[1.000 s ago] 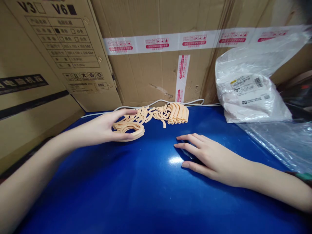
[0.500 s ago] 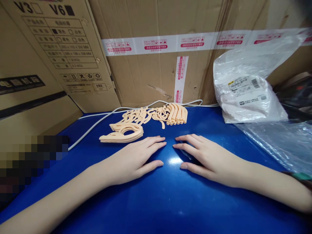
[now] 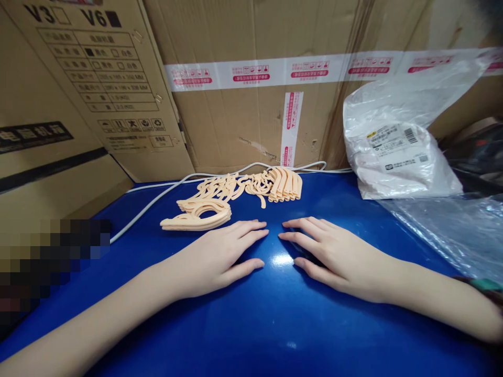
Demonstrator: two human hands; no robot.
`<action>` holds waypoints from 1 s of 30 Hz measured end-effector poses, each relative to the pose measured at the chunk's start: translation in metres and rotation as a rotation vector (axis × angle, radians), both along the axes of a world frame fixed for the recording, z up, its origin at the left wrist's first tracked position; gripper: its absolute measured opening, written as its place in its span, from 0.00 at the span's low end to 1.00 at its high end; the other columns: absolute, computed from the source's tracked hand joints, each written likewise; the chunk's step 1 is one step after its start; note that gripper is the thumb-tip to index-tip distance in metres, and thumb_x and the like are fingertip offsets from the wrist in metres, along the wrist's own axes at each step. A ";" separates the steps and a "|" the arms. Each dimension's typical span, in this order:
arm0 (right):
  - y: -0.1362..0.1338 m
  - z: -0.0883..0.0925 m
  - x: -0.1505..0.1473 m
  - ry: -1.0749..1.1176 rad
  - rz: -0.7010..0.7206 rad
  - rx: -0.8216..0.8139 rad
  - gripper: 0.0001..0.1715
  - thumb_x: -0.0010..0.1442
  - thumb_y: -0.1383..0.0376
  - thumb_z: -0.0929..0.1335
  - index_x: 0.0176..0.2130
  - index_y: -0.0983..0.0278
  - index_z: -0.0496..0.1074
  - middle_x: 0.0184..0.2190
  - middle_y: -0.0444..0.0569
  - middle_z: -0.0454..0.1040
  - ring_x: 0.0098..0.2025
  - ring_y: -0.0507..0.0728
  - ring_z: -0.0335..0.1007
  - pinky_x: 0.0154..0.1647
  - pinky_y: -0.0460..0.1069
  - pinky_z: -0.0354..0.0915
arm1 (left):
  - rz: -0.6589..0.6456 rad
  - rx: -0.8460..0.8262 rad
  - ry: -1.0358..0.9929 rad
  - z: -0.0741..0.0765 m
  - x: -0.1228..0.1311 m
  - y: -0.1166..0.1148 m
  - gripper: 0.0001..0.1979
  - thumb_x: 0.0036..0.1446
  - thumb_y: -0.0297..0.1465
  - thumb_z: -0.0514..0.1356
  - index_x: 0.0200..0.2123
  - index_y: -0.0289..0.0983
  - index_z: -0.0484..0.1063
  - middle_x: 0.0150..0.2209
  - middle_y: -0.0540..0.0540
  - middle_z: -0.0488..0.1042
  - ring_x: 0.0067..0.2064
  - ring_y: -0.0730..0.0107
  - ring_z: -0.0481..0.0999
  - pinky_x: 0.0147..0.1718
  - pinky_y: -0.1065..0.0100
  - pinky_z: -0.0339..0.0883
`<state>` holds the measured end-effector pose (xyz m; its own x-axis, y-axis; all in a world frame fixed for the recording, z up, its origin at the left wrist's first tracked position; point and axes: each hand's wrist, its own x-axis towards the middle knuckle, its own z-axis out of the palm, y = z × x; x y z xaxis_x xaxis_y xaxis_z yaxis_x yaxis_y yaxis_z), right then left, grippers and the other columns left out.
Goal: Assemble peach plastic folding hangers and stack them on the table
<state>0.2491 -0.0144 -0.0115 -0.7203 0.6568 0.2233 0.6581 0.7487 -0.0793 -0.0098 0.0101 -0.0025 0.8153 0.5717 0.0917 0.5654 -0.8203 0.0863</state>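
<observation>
both hands, the left hand (image 3: 214,256) and right hand (image 3: 334,254), lie flat and empty on the blue tabletop (image 3: 251,324), near the stack of peach plastic pieces (image 3: 198,213), which look light, thin and maybe bendy, best pinched at the edge.

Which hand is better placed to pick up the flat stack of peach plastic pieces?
Left. The left hand lies flat just in front of the stack of peach plastic pieces; the right hand rests farther off.
</observation>
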 end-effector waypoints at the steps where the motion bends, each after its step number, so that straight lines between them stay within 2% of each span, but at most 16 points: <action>1: 0.000 0.000 0.000 0.001 0.000 0.001 0.23 0.66 0.60 0.60 0.57 0.65 0.65 0.56 0.60 0.65 0.57 0.64 0.62 0.54 0.61 0.64 | -0.003 0.006 -0.001 0.000 0.001 0.000 0.25 0.66 0.42 0.48 0.62 0.38 0.58 0.64 0.42 0.60 0.63 0.60 0.61 0.59 0.59 0.59; 5: 0.000 -0.002 0.000 0.002 -0.004 0.007 0.24 0.65 0.60 0.61 0.57 0.66 0.66 0.57 0.60 0.65 0.57 0.64 0.62 0.55 0.61 0.64 | -0.030 0.093 -0.017 0.000 0.005 0.002 0.22 0.66 0.40 0.49 0.59 0.37 0.62 0.60 0.41 0.66 0.59 0.60 0.65 0.57 0.58 0.61; 9: 0.000 -0.003 0.001 0.017 0.000 0.023 0.24 0.64 0.59 0.62 0.56 0.66 0.66 0.56 0.60 0.65 0.57 0.65 0.62 0.54 0.62 0.64 | -0.002 0.217 -0.016 0.010 0.012 0.012 0.19 0.66 0.37 0.50 0.55 0.35 0.66 0.53 0.40 0.70 0.54 0.58 0.69 0.53 0.58 0.63; 14: 0.000 -0.003 0.001 0.048 -0.002 0.024 0.24 0.63 0.60 0.63 0.56 0.66 0.67 0.55 0.60 0.67 0.54 0.65 0.65 0.53 0.62 0.65 | 0.101 0.399 0.015 0.027 0.018 0.044 0.15 0.65 0.32 0.50 0.48 0.33 0.71 0.47 0.40 0.73 0.51 0.55 0.70 0.51 0.55 0.63; 16: 0.000 -0.003 0.001 0.057 -0.003 0.030 0.23 0.63 0.60 0.64 0.55 0.66 0.67 0.54 0.60 0.67 0.54 0.64 0.65 0.53 0.61 0.65 | 0.145 0.433 0.025 0.031 0.022 0.059 0.14 0.64 0.31 0.50 0.46 0.33 0.72 0.44 0.40 0.74 0.47 0.57 0.71 0.47 0.58 0.65; 18: 0.000 -0.004 0.001 0.066 -0.002 0.040 0.23 0.62 0.60 0.64 0.55 0.66 0.68 0.54 0.60 0.67 0.54 0.64 0.65 0.53 0.61 0.65 | 0.170 0.447 0.032 0.032 0.026 0.072 0.14 0.65 0.32 0.50 0.43 0.33 0.73 0.41 0.41 0.74 0.44 0.58 0.71 0.44 0.60 0.66; 22: 0.001 -0.004 0.003 0.057 0.000 0.030 0.24 0.63 0.59 0.64 0.55 0.67 0.68 0.54 0.60 0.67 0.54 0.64 0.65 0.53 0.61 0.65 | 0.136 0.467 0.074 0.029 0.036 0.089 0.13 0.64 0.34 0.52 0.42 0.34 0.74 0.40 0.42 0.73 0.43 0.59 0.71 0.41 0.62 0.65; 30: 0.001 -0.001 0.004 0.043 0.004 0.005 0.23 0.64 0.59 0.62 0.55 0.67 0.67 0.55 0.61 0.66 0.56 0.64 0.63 0.53 0.61 0.65 | 0.073 0.491 0.143 0.025 0.051 0.103 0.11 0.63 0.32 0.54 0.36 0.34 0.74 0.38 0.42 0.73 0.43 0.60 0.71 0.41 0.64 0.64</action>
